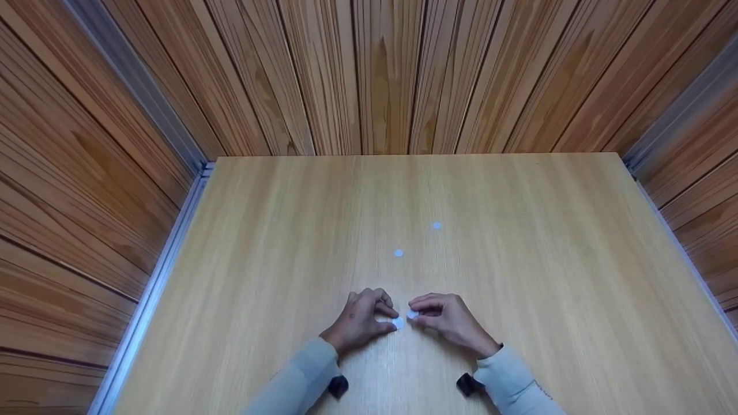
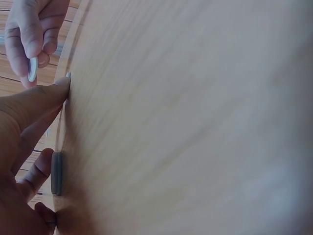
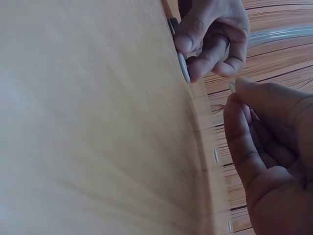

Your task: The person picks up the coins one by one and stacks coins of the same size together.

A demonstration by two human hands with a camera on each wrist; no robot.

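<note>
Head view: your left hand [image 1: 362, 317] pinches a white disc [image 1: 398, 323], your right hand [image 1: 447, 316] another disc [image 1: 411, 314], both partly hidden.

Disc [image 1: 411, 314] partly behind right fingers [image 1: 428, 302]

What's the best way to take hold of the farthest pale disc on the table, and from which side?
Probably pinch the farthest disc by opposite points on its rim, coming from above and the near right. It lies flat and round, so the rim offers the likeliest hold; the other loose disc sits nearer and to the left.
</note>
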